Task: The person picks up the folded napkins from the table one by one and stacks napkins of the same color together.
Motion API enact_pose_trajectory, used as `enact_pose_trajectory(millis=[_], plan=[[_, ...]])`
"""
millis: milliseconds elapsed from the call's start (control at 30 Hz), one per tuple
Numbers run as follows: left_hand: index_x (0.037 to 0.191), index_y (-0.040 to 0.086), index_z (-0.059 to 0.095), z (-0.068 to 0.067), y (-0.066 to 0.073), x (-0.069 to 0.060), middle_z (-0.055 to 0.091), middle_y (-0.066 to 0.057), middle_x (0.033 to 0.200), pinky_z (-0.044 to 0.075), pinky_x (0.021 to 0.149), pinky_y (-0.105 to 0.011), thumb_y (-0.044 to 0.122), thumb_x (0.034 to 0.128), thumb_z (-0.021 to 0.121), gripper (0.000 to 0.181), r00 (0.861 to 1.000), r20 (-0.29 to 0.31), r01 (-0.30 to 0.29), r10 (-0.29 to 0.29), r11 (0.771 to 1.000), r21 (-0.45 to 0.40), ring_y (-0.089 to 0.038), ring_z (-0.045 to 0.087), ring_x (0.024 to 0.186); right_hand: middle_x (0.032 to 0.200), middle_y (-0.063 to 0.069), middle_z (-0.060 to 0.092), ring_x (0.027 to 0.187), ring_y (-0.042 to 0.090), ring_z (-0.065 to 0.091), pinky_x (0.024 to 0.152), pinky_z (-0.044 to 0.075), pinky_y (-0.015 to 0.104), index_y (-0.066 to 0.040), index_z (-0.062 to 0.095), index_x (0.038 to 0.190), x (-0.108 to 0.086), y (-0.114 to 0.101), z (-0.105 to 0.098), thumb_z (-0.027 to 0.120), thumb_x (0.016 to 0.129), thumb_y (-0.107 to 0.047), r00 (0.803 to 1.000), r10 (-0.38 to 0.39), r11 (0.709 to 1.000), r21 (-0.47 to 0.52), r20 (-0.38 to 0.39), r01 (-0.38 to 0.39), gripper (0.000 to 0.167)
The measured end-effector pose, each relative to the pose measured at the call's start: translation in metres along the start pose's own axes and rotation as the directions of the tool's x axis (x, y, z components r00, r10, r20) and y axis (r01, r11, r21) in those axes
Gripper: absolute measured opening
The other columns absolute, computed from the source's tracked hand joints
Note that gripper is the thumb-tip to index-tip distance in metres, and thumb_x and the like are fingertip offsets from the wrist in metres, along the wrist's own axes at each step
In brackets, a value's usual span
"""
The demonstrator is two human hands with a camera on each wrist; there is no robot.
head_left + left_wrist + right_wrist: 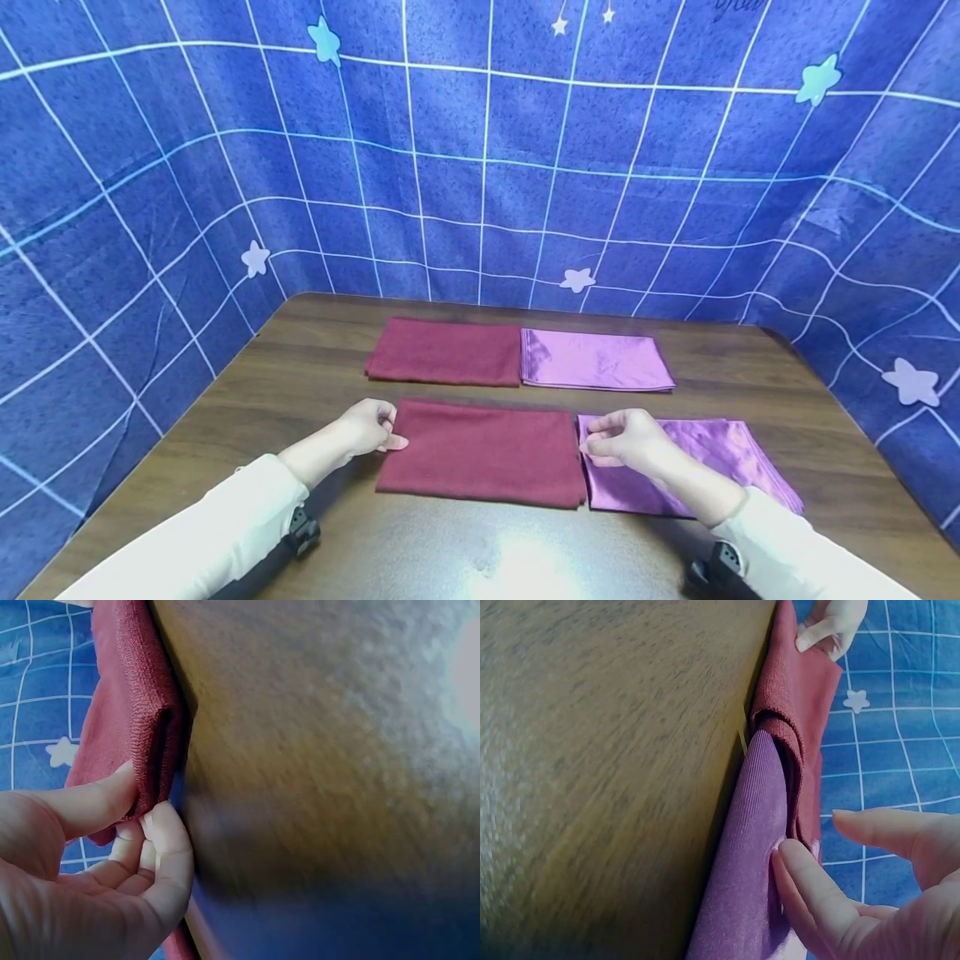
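Note:
A folded dark red cloth [480,454] lies flat on the table in front of me. My left hand [369,427] pinches its left edge, the thumb on top and the fingers curled beneath, as the left wrist view shows. Beside it on the right lies a folded shiny purple cloth [697,458], its edge close against the red one. My right hand [628,442] is over the meeting line of the two cloths. In the right wrist view its fingertips [791,851] touch the cloth edges there, while the thumb [870,825] stands apart from them.
Behind these lie another folded dark red cloth [450,352] and another folded purple cloth [596,360], side by side. They rest on a brown wooden table [322,333]. A blue curtain [525,150] with white grid lines and stars hangs round the back and sides.

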State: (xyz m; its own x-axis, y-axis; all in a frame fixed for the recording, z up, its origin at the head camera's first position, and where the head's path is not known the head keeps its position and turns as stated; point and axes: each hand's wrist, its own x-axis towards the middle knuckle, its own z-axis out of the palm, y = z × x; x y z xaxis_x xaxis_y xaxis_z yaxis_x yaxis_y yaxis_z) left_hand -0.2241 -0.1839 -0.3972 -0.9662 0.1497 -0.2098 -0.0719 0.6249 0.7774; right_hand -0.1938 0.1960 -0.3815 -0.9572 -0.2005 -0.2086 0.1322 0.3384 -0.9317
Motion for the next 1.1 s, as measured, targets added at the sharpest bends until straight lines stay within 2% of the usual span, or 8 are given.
enact_pose_trajectory(millis=[200,433,667,767,967,1100], plan=[[0.068,0.008,0.037,-0.001,-0.007,0.000,0.035,0.004,0.066,0.035,0.053,-0.019,-0.006,0.0735,0.075,0.041,0.998,0.020,-0.065,0.066,0.996,-0.058,-0.010,0.038,0.061,0.099,0.025,0.066,0.086,0.022,0.070,0.079,0.059,0.035,0.025,0.047,0.123,0.002,0.001,0.004,0.065,0.084,0.007,1.000,-0.009,0.999,0.051,0.001,0.009,0.047],[0.070,0.005,0.040,-0.001,-0.009,0.001,0.037,0.003,0.069,0.037,0.052,-0.019,-0.006,0.0727,0.075,0.037,0.997,0.005,-0.072,0.073,0.995,-0.071,-0.010,0.040,0.061,0.099,0.025,0.068,0.086,0.021,0.071,0.080,0.059,0.036,0.026,0.043,0.125,0.003,-0.001,0.009,0.063,0.084,0.010,0.999,-0.005,0.993,0.121,0.043,0.000,0.048],[0.069,0.004,0.039,-0.002,-0.008,0.001,0.037,0.003,0.067,0.038,0.052,-0.019,-0.006,0.0725,0.075,0.037,0.998,0.003,-0.069,0.070,0.995,-0.068,-0.010,0.040,0.060,0.101,0.027,0.065,0.088,0.028,0.072,0.078,0.059,0.036,0.025,0.044,0.124,0.002,-0.007,0.016,0.065,0.082,0.008,1.000,0.028,0.999,0.028,-0.010,-0.027,0.050],[0.069,0.003,0.040,-0.002,-0.008,0.001,0.037,0.004,0.067,0.036,0.052,-0.019,-0.005,0.0726,0.076,0.037,0.998,-0.001,-0.062,0.062,0.996,-0.065,-0.009,0.039,0.060,0.101,0.026,0.063,0.088,0.026,0.072,0.076,0.060,0.034,0.023,0.045,0.126,0.003,-0.006,0.019,0.067,0.081,0.007,0.999,0.021,1.000,-0.020,-0.034,-0.021,0.052],[0.070,0.002,0.042,-0.001,-0.010,0.002,0.038,0.004,0.065,0.040,0.054,-0.020,-0.005,0.0724,0.077,0.035,0.999,0.005,-0.048,0.048,0.995,-0.087,-0.009,0.041,0.061,0.095,0.020,0.063,0.078,0.018,0.068,0.071,0.060,0.034,0.019,0.052,0.121,0.007,-0.003,0.026,0.074,0.077,0.005,0.994,0.045,0.998,-0.041,-0.095,-0.049,0.051],[0.068,0.005,0.041,-0.001,-0.010,0.003,0.038,0.005,0.064,0.040,0.055,-0.021,-0.004,0.0721,0.078,0.038,0.999,0.000,-0.041,0.041,0.996,-0.074,-0.009,0.040,0.061,0.099,0.022,0.064,0.078,0.017,0.065,0.068,0.060,0.034,0.017,0.054,0.119,0.010,-0.003,0.031,0.078,0.073,0.002,0.990,0.058,0.994,-0.088,-0.126,-0.069,0.054]])
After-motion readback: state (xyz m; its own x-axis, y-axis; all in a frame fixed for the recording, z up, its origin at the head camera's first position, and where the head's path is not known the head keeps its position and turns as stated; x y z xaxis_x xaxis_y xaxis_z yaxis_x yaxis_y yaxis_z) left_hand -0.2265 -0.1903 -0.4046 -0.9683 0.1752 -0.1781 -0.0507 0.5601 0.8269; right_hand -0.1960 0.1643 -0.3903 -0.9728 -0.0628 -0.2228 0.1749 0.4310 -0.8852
